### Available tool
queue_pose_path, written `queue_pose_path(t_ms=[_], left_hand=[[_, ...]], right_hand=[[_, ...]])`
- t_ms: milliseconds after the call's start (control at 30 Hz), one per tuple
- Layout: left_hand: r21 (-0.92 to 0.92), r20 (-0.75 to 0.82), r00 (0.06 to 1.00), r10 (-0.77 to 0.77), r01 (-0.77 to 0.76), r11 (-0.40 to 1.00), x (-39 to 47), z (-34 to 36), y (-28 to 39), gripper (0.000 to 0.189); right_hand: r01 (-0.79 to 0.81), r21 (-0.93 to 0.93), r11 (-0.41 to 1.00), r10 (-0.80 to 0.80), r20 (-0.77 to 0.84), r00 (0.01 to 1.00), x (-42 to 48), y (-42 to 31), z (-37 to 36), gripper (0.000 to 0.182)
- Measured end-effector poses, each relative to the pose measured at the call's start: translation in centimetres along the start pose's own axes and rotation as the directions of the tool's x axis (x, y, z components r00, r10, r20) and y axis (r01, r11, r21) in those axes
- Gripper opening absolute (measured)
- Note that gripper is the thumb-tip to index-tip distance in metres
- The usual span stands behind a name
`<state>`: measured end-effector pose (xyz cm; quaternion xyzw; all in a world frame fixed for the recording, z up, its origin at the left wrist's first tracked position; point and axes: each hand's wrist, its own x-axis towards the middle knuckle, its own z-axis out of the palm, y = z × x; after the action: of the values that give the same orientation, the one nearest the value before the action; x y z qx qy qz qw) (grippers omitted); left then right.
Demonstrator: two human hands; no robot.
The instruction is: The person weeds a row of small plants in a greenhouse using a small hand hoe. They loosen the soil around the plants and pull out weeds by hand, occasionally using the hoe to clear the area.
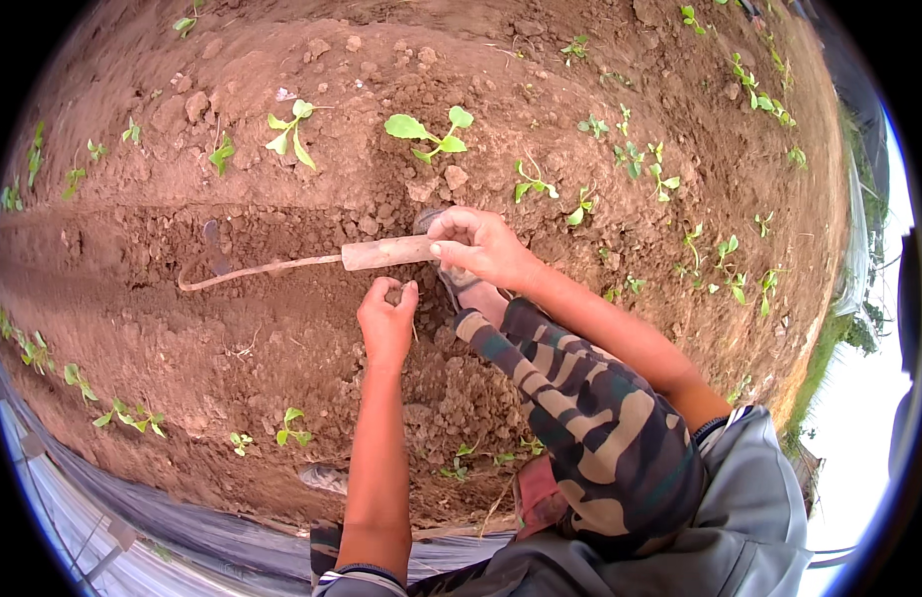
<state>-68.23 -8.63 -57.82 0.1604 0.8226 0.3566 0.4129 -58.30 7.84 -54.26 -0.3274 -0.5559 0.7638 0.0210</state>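
Observation:
My right hand (487, 246) grips the end of the wooden handle (386, 252) of a small hand hoe. The hoe's thin rusty shank (263, 269) runs left and bends back to a dark blade (216, 246) over the brown soil. Just below the handle is my left hand (386, 321), apart from it, its fingers curled and thumb near the forefinger. A thin pale strand shows beside that hand; whether the fingers pinch anything is not clear. A green leafy seedling (431, 138) stands in the soil above the handle, with another seedling (293, 134) to its left.
More small seedlings (293, 427) grow in the beds on both sides of a furrow (95, 239). A shoe (457, 280) is partly hidden behind my right hand. Camouflage trousers (618, 440) cover my bent leg. Plastic sheeting (207, 552) runs along the lower left edge.

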Motion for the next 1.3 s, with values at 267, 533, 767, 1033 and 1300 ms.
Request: queue_pose_path(t_ms=[267, 533, 767, 1033, 1300], left_hand=[[0.113, -0.062, 0.712, 0.700, -0.692, 0.713, 3.8, 5.1, 17.1, 0.023], [0.380, 0.301, 0.675, 0.674, -0.733, 0.564, 8.9, 10.0, 16.4, 0.065], [0.070, -0.128, 0.768, 0.627, -0.624, 0.778, 0.7, 5.4, 9.1, 0.032], [0.127, -0.218, 0.948, 0.229, -0.205, 0.970, -6.5, -0.6, -3.8, 0.020], [0.021, -0.213, 0.977, -0.019, 0.024, 1.000, -8.2, -1.2, -5.5, 0.017]], right_hand=[[0.292, 0.187, 0.938, -0.075, -0.711, 0.699, -1.8, -0.8, -8.2, 0.007], [-0.423, -0.868, 0.260, -0.694, -0.472, 0.544, -4.7, -0.5, -21.2, 0.025], [-0.605, -0.687, 0.403, -0.262, -0.720, 0.643, -3.8, -0.1, -23.2, 0.029], [-0.474, -0.489, 0.732, -0.104, -0.768, 0.632, -3.2, -0.6, -27.3, 0.025], [-0.526, -0.752, 0.396, -0.277, -0.644, 0.713, 1.2, -2.5, -22.5, 0.037]])
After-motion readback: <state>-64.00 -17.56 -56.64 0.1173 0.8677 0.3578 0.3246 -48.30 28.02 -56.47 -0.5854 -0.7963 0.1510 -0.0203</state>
